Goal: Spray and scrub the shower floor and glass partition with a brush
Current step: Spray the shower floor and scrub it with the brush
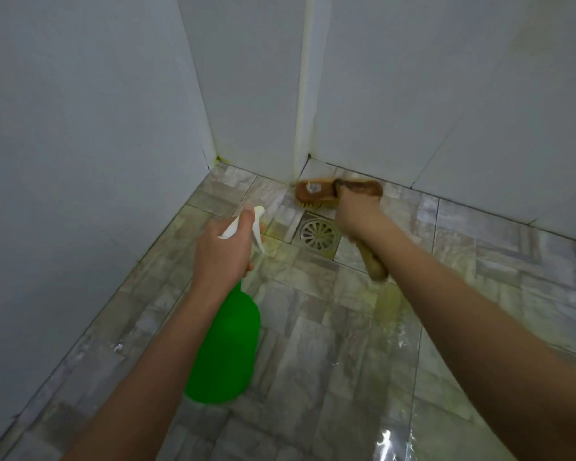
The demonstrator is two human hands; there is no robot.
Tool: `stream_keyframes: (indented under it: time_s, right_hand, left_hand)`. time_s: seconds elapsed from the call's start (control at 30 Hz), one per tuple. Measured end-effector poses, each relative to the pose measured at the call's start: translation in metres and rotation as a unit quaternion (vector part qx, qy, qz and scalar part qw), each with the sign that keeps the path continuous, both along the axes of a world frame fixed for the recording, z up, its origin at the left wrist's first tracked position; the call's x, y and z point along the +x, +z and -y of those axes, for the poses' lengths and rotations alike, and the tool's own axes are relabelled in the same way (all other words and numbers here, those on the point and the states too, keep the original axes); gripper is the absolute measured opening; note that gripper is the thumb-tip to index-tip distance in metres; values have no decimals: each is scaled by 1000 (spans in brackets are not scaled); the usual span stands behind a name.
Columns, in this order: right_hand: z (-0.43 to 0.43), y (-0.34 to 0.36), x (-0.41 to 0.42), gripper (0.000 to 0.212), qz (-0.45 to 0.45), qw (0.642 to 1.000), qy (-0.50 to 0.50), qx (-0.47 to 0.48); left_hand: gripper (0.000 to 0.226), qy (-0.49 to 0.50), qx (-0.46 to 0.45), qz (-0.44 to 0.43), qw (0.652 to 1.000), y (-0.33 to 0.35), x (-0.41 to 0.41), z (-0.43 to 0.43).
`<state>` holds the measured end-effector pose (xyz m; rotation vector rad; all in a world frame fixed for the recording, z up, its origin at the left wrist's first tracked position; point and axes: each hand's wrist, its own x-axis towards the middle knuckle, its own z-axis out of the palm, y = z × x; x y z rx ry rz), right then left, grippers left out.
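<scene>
Left hand (222, 251) reaches forward, fingers wrapped round the spray bottle (226, 347); right hand (356, 211), blurred, seems to grip the brush (316, 191), bristles on the floor (330, 361) by the drain (318, 235)

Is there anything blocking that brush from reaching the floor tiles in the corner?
Nothing visible does. The brush, gripped by the right hand, has its bristles down on the floor just beyond the drain, at the foot of the white corner strip. The spray bottle in the left hand is off to the side.
</scene>
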<state>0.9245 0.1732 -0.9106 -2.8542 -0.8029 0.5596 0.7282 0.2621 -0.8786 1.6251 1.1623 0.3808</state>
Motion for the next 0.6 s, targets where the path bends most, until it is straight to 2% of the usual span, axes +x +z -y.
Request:
stream_keyframes:
  time_s: [0.1,0.2,0.3,0.47,0.6]
  right_hand:
    - [42,-8,-63,71,-41,999,12,21]
    - [26,-14,-33,66,3,1000,17,0]
    - [14,-1,-8,69,1,1000,-19,6]
    - [67,-7,-84,69,-17,1000,23,-2]
    - [35,-9,-23,71,11,1000,-20,0]
  left_hand:
    - [54,10,-10,6,1000,0,0,-4]
    - [50,2,1,17,1000,3,-2,0]
    - [50,-4,1,17,1000,6,-7,4]
    - [49,0,4,15,1000,12,-12,3]
    - [48,-7,13,23,1000,13,-13,12]
